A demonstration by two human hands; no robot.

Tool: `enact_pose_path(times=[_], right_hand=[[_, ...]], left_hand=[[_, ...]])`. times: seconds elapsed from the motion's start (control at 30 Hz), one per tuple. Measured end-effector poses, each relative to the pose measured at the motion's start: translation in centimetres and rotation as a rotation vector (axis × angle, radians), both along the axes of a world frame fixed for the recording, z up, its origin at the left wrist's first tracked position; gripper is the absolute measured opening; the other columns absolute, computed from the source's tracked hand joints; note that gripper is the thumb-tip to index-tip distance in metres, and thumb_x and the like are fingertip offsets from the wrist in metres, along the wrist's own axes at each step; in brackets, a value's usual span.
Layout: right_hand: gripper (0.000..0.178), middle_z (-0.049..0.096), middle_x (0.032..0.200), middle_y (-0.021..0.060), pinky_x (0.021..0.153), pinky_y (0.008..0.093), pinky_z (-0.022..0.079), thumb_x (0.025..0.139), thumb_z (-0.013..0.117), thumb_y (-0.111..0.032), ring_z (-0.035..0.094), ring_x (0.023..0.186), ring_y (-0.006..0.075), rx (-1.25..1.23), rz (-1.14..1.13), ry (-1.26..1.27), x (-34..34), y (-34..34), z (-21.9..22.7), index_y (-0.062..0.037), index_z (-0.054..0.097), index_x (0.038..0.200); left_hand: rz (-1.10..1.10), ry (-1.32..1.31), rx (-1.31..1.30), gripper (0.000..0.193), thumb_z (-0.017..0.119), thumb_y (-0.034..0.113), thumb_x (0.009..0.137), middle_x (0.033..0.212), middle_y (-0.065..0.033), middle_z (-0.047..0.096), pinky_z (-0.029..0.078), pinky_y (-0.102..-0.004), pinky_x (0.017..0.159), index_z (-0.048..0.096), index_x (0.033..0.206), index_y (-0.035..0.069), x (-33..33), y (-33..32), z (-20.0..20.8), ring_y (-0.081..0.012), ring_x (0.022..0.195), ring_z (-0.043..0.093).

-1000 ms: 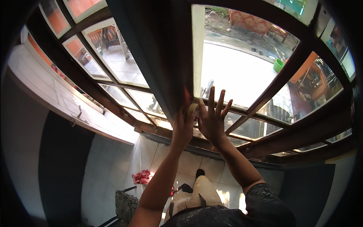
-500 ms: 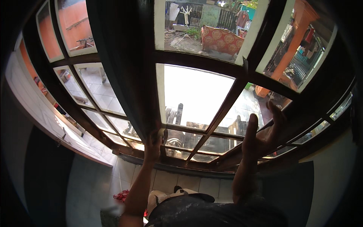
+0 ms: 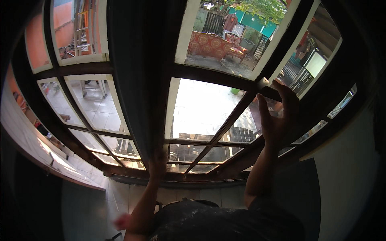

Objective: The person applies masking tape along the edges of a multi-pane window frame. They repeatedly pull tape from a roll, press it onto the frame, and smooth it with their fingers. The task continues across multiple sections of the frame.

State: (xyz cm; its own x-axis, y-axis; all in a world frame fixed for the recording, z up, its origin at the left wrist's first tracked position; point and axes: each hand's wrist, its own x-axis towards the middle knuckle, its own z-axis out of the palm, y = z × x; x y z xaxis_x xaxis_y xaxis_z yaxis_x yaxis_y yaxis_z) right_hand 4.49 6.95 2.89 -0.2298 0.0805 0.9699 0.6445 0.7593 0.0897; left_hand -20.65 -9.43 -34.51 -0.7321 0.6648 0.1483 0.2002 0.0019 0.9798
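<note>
Room: a dim interior facing a large multi-pane window with a dark wooden frame; pale tiled floor below the sill; a white ledge runs along the left wall.
Outside: a sunlit tiled yard, a red patterned sofa, a ladder behind the left panes, a green fence and foliage at the top.
Curtain: a dark curtain hangs down the middle-left of the window, covering a tall strip of panes; its lower edge ends near the bottom rail.
Left hand: the left hand is closed around the lower edge of the curtain, just above the bottom rail; the fingers themselves are too dark to tell apart.
Right hand: the right hand is raised with fingers spread and slightly curled, fingertips at the slanted dark bar on the right side of the window, next to a small pale piece at the bar's joint; whether it touches that piece cannot be told.
Change: half a second ago the right hand was lower on the same slanted bar; it has moved up. The left hand stays at the curtain's bottom. A second ago both hands were together at the centre.
</note>
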Motion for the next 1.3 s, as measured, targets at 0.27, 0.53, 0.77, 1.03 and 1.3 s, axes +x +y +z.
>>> enact_pose_path(times=[0.27,0.53,0.77,1.03,1.3], right_hand=[[0.015,0.077,0.093,0.0031,0.073,0.0371,0.057,0.090,0.091,-0.012,0.073,0.089,0.0204,0.001,0.015,-0.108,-1.0,1.0,0.9,-0.0099,0.078,0.097],[0.013,0.070,0.083,0.0014,0.064,0.0320,0.052,0.103,0.081,-0.021,0.068,0.072,0.0139,0.095,-0.200,-0.080,-1.9,0.3,-1.3,-0.0090,0.081,0.102],[0.010,0.073,0.092,0.0108,0.078,0.0302,0.065,0.103,0.078,-0.003,0.075,0.087,0.0176,0.419,-0.124,0.067,1.1,-2.7,-0.2,0.0053,0.078,0.098],[0.005,0.068,0.101,0.0093,0.088,0.0319,0.052,0.104,0.075,-0.001,0.066,0.098,0.0194,-0.315,0.416,0.191,-0.2,-5.7,-7.1,0.0024,0.072,0.106],[0.009,0.071,0.097,0.0038,0.089,0.0273,0.048,0.100,0.071,0.008,0.062,0.093,0.0099,-1.013,0.784,0.731,-1.9,-9.9,-19.1,-0.0006,0.072,0.103]], left_hand=[[-0.107,-0.091,0.102,0.038,0.074,0.013,0.104,0.089,-0.0131,0.078,0.059,-0.0405,0.074,0.070,0.140,0.004,-0.4,-0.3,-0.1,-0.0214,0.079,0.075],[-0.118,-0.012,0.031,0.051,0.075,0.017,0.106,0.093,-0.0157,0.076,0.062,-0.0408,0.080,0.060,0.152,0.003,-1.6,-0.6,-0.3,-0.0229,0.085,0.077],[-0.115,-0.044,0.110,0.049,0.076,0.022,0.105,0.097,-0.0177,0.078,0.061,-0.0444,0.082,0.061,0.146,0.001,-1.4,0.3,-2.9,-0.0301,0.089,0.078],[-0.134,0.006,-0.053,0.062,0.077,0.024,0.102,0.119,-0.0193,0.075,0.055,-0.0492,0.101,0.053,0.156,0.005,-1.4,-0.9,-1.3,-0.0358,0.108,0.073],[-0.144,0.343,0.006,0.061,0.082,0.020,0.100,0.139,-0.0209,0.069,0.051,-0.0481,0.115,0.056,0.151,0.000,3.1,-6.9,10.9,-0.0350,0.134,0.066]])
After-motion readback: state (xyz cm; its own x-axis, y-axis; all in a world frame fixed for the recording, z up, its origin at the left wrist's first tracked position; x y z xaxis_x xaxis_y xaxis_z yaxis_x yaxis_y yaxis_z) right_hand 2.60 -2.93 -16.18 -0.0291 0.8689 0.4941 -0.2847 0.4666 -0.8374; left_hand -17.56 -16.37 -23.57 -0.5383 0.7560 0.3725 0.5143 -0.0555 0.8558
